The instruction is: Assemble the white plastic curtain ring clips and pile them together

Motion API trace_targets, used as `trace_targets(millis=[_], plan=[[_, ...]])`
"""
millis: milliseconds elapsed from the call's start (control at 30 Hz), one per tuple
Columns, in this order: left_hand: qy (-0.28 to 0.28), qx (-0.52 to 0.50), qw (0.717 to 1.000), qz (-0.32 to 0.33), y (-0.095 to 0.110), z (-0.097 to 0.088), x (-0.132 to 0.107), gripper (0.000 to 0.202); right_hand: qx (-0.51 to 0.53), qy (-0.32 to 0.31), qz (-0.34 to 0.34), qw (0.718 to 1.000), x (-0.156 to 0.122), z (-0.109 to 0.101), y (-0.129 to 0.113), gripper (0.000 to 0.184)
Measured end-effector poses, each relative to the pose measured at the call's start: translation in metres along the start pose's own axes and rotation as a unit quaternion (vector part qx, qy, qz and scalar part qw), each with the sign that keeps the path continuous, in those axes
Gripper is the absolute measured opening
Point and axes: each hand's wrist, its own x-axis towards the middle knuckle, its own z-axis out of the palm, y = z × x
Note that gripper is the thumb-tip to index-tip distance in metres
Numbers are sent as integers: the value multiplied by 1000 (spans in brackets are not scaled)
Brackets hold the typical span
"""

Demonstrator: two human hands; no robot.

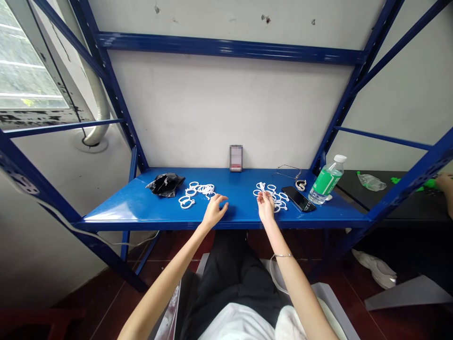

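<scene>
Over the blue table (141,208), my left hand (214,210) hovers at the front edge, thumb and fingers apart, with nothing seen in it. Just beyond its fingertips lies a left pile of white plastic rings (187,203) with small knobs. My right hand (266,206) is closed in a pinch at the near side of a second pile of white rings (280,204). A white ring (262,186) shows at its fingertips, partly hidden by the fingers and overlapping the pile behind.
A crumpled black plastic bag (165,184) lies at the left. A phone-like device (236,158) leans on the wall. Right of the rings are a black phone (298,199), a water bottle (327,180) and glasses (288,171). Another person's hand (445,184) is at the far right.
</scene>
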Motion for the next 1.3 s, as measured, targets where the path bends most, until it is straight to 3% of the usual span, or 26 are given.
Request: trace_targets(millis=[100, 200, 400, 533, 667, 800, 1000, 1167, 1300], plan=[[33, 138, 990, 11, -12, -8, 2, 22, 4, 14, -11, 1000, 1, -1, 3, 32], [16, 218, 976, -15, -21, -13, 1, 26, -5, 7, -26, 1000, -1, 2, 4, 38], [-40, 266, 961, -58, -32, -11, -1, 29, -58, 3, -52, 997, -6, 8, 0, 41], [-45, 262, 963, -45, -36, -10, 1, 28, -110, -67, -47, 991, -11, 11, -6, 32], [-47, 194, 980, 9, -35, -6, 3, 30, -181, -175, -50, 966, -18, 16, -9, 18], [-69, 49, 995, 56, -18, 1, 2, 27, -253, -272, -66, 926, -24, 21, -10, 13], [-96, -144, 984, 30, 15, 5, 0, 25, -339, -382, -116, 852, -34, 29, -17, 18], [-104, -282, 952, -55, 15, 7, 1, 41, -334, -372, -75, 862, -38, 33, -17, 17], [-45, -289, 950, -110, 2, 10, 2, 45, -335, -364, -38, 868, -38, 30, -15, 23]])
